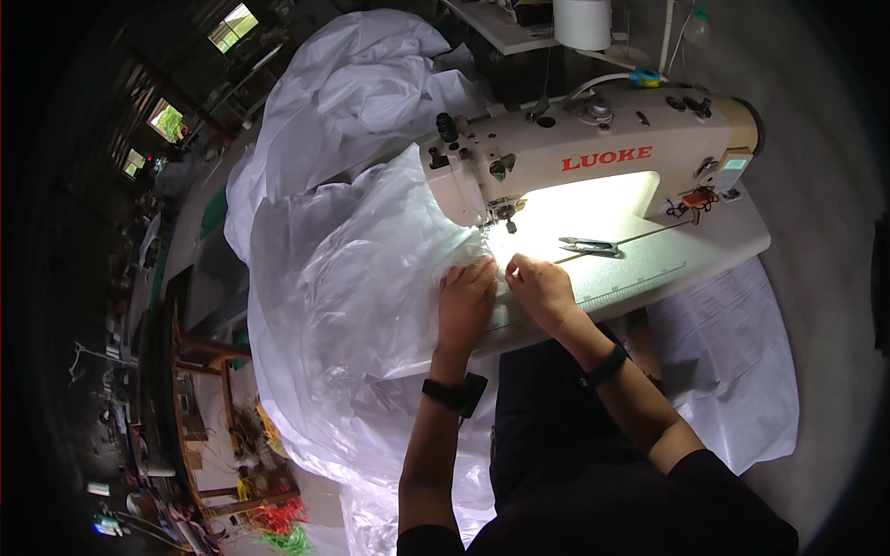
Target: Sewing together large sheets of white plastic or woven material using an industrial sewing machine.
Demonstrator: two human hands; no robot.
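Sheeting, white and creased, spreads over the counter to the sewing machine; likely light, slippery, best taken by its edge. Left hand rests on it, right hand bunches fingertips alongside; whether either grips, I cannot tell.

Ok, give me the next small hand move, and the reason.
Probably ease the sheet toward the needle end of the machine: the left hand lies on it, the right hand is close beside, and both are just in front of that end. I can't tell whether the right grips it.
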